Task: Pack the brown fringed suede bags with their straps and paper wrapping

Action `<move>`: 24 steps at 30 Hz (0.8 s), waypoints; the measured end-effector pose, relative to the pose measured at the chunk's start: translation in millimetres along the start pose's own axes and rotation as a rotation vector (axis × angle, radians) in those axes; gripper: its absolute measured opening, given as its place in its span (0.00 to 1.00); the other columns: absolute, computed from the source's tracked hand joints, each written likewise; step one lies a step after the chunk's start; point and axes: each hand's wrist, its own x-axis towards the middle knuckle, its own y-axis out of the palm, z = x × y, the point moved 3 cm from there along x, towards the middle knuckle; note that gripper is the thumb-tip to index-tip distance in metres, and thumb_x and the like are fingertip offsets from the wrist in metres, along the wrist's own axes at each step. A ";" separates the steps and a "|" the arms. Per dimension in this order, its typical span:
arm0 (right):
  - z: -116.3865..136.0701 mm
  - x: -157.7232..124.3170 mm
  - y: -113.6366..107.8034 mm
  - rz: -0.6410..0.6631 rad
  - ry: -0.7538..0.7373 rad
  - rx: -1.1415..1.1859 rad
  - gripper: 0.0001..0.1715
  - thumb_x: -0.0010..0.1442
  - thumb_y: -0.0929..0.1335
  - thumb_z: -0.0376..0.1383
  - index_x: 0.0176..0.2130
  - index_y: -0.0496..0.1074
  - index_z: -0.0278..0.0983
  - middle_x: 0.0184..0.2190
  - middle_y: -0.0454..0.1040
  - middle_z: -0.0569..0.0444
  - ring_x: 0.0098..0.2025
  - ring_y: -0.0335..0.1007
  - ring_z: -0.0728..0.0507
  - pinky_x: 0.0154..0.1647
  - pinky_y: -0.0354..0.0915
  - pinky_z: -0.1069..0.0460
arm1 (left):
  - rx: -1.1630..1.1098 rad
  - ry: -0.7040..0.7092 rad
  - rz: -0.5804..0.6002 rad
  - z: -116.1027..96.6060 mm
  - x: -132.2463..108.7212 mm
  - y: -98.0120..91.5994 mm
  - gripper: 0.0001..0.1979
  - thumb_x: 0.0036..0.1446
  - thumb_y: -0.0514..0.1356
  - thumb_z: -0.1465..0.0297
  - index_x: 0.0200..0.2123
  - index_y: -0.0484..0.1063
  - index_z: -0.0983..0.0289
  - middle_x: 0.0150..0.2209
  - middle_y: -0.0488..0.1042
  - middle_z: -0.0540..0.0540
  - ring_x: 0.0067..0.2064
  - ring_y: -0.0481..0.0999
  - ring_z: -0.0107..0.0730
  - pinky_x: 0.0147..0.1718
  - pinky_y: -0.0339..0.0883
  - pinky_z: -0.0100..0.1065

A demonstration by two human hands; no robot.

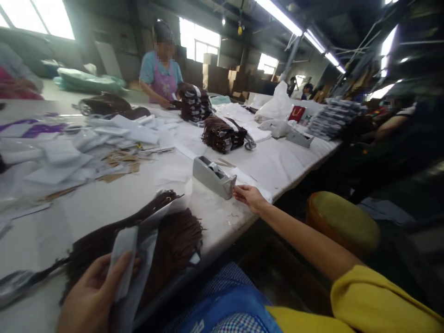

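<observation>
My left hand [99, 289] is closed on a strip of white foam sheet [125, 259], thumb on top, over a dark brown fringed bag [173, 240]. Translucent wrapping lies across the middle of this bag, which rests at the near table edge. With my right arm stretched out, my right hand [248, 195] pinches at the cutting end of a grey tape dispenser [212, 175]. Any tape between those fingertips is too small to make out. A clear-wrapped strap end [17, 282] extends to the lower left.
White foam pieces [65, 155] and brown paper scraps [121, 162] litter the table's left side. Stacked brown fringed bags [224, 134] lie beyond the dispenser. Across the table stands a person in a pink apron [163, 78]. A yellowish round stool [342, 222] is at right.
</observation>
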 end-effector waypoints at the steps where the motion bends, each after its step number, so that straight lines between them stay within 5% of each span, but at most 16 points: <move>1: -2.0 -3.1 -0.5 0.004 -0.016 -0.014 0.15 0.49 0.79 0.39 0.29 0.74 0.34 0.26 0.78 0.53 0.25 0.72 0.52 0.30 0.71 0.57 | -0.052 -0.020 0.020 1.4 1.6 0.1 0.28 0.36 0.70 0.43 0.37 0.76 0.53 0.34 0.82 0.47 0.39 0.80 0.45 0.31 0.75 0.36; 4: -2.1 -20.5 3.8 0.032 -0.093 -0.053 0.20 0.45 0.80 0.44 0.31 0.75 0.34 0.28 0.78 0.54 0.27 0.73 0.51 0.33 0.71 0.56 | -0.124 -0.053 0.041 1.4 4.2 3.2 0.32 0.28 0.73 0.44 0.37 0.76 0.55 0.34 0.82 0.49 0.37 0.80 0.45 0.30 0.75 0.34; 6: 2.9 -35.4 15.5 0.090 -0.162 -0.098 0.22 0.45 0.79 0.47 0.33 0.76 0.34 0.29 0.79 0.53 0.29 0.74 0.50 0.35 0.71 0.55 | -0.127 -0.030 0.068 -0.2 4.0 5.3 0.32 0.31 0.73 0.45 0.38 0.76 0.57 0.35 0.81 0.51 0.38 0.80 0.44 0.30 0.75 0.33; 11: 16.1 -75.1 76.7 0.383 -0.345 -0.293 0.17 0.54 0.75 0.47 0.34 0.77 0.35 0.28 0.79 0.52 0.30 0.75 0.46 0.35 0.71 0.51 | -0.173 0.111 0.112 -1.8 -0.9 7.7 0.29 0.43 0.71 0.50 0.42 0.74 0.64 0.35 0.80 0.55 0.35 0.78 0.37 0.29 0.72 0.28; 18: 2.0 -116.1 183.7 0.827 -0.166 -0.301 0.16 0.54 0.75 0.46 0.34 0.77 0.37 0.28 0.79 0.53 0.30 0.76 0.46 0.33 0.71 0.53 | -0.231 0.206 0.114 -5.1 -3.9 11.3 0.25 0.49 0.68 0.51 0.41 0.73 0.64 0.33 0.79 0.55 0.34 0.77 0.37 0.31 0.69 0.29; 24: -10.9 -111.1 235.3 0.858 -0.089 -0.360 0.21 0.51 0.75 0.51 0.27 0.76 0.36 0.23 0.76 0.54 0.24 0.72 0.49 0.27 0.68 0.55 | -0.232 0.285 0.148 -7.2 -7.1 11.2 0.19 0.54 0.66 0.54 0.40 0.73 0.63 0.33 0.78 0.53 0.34 0.77 0.35 0.31 0.66 0.29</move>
